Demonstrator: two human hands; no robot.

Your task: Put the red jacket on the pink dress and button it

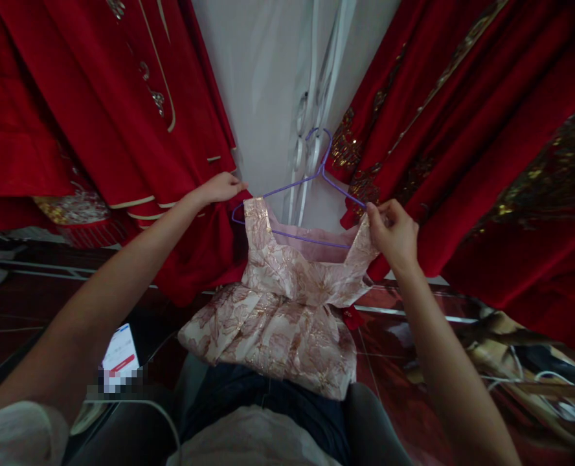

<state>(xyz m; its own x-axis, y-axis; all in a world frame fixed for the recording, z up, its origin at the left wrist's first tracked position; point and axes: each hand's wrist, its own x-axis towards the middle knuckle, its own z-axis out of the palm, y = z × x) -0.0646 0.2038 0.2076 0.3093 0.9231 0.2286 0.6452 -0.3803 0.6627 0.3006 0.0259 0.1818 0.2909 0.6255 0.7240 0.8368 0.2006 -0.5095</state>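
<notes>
A small pink and gold brocade dress [287,291] hangs on a purple wire hanger [311,178] in front of me, its skirt draping down over my lap. My right hand [394,233] pinches the dress's right shoulder strap where it meets the hanger's arm. My left hand [217,189] reaches to the hanger's left end beside the other strap, fingers stretched out against the red cloth; whether it touches the hanger I cannot tell.
Red garments with gold embroidery hang on both sides [98,97] [486,162]. A white garment in clear plastic [307,110] hangs behind the hanger. A phone with a lit screen [120,356] lies at my lower left. The dark red floor [399,336] is glossy.
</notes>
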